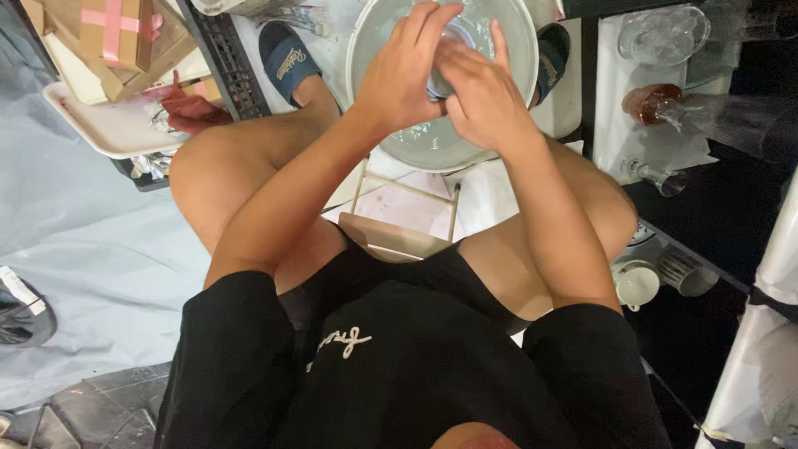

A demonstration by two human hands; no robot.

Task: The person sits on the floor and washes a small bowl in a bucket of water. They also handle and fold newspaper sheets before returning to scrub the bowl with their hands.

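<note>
Left hand (405, 75) & right hand (480, 100) are both gripping a glass (455, 51) (mostly hidden) over the basin (515, 50), so drips are falling inside; cup (636, 284) is sitting nearby w/ other dishes.

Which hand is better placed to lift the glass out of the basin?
Probably the left hand: it wraps over the glass from above, fingers curled around it. The right hand only presses against its lower side, fingers spread. Both are over the basin, so it is a close call.
</note>
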